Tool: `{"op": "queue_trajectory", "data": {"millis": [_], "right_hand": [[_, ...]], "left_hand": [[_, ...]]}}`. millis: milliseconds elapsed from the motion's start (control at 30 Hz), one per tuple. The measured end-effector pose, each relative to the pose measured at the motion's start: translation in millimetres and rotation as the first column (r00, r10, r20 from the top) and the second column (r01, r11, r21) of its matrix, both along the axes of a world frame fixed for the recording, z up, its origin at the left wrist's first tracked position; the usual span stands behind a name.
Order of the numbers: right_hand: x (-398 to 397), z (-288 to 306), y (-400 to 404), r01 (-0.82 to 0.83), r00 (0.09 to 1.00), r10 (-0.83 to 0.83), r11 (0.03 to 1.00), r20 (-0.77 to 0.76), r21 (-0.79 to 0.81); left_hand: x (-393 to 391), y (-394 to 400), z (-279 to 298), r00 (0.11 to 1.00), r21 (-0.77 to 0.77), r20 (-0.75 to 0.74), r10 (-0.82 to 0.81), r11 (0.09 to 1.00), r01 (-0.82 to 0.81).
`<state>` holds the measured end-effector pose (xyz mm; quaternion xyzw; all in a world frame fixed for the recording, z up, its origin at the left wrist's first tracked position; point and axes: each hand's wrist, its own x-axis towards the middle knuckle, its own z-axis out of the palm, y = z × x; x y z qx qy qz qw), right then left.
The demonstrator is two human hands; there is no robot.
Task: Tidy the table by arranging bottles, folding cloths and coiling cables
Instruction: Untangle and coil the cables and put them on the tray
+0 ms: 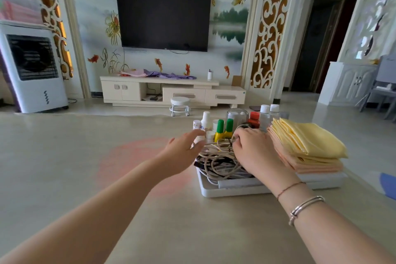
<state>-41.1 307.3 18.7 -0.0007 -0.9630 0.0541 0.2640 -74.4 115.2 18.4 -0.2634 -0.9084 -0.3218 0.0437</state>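
On the low white worktop [235,192], the right hand [255,150] pinches the tangled cables [218,161]. The left hand [182,152] hovers just left of them, fingers spread. Bottles [219,129] stand on the far side; folded cloths [306,146] are stacked at the right.

This is a home living room. A dark flat television [164,19] hangs on a feature wall painted with flowers, goldfish and a lake scene, flanked by carved gold-and-white scroll panels [270,25]. Below it stands a low cream TV cabinet [171,91] with drawers, bearing crumpled cloth and a small cup. A little white rolling stool [180,105] sits before it on a glossy tiled floor. A standing air cooler [32,68] is at the left, a white cupboard [351,83] and a dark doorway [317,43] at the right.
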Motion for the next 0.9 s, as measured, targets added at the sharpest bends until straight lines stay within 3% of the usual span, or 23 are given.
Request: {"op": "queue_trajectory", "data": {"millis": [133, 267, 400, 533, 767, 900], "right_hand": [[7.2, 9.3, -54.6, -0.246, 0.968, 0.252, 0.951, 0.009, -0.185], [10.1, 3.4, -145.5, -0.43, 0.888, 0.457, 0.86, 0.041, -0.277], [-7.8, -11.1, -246.2, -0.524, 0.812, 0.582, 0.755, 0.035, -0.393], [-36.7, -28.9, -341.5, -0.574, 0.739, 0.67, 0.679, 0.068, -0.458], [-87.2, -62.3, -471.2, -0.566, 0.711, 0.694, 0.66, 0.113, -0.494], [-112.2, -66.6, -507.5, -0.534, 0.771, 0.625, 0.739, 0.123, -0.411]], "left_hand": [[16.5, -81.6, -3.7, 0.99, 0.125, -0.065, 0.129, 0.985, -0.12], [39.6, -192.6, -18.3, 0.919, 0.194, -0.083, 0.385, 0.911, -0.365], [56.9, -288.7, -24.2, 0.766, 0.328, 0.029, 0.642, 0.718, -0.614], [55.0, -345.1, -9.6, 0.632, 0.466, 0.056, 0.773, 0.539, -0.701], [61.5, -442.6, -37.8, 0.419, 0.248, 0.205, 0.885, 0.367, -0.897], [61.5, -458.5, -49.3, 0.394, 0.223, 0.252, 0.884, 0.343, -0.912]]}}
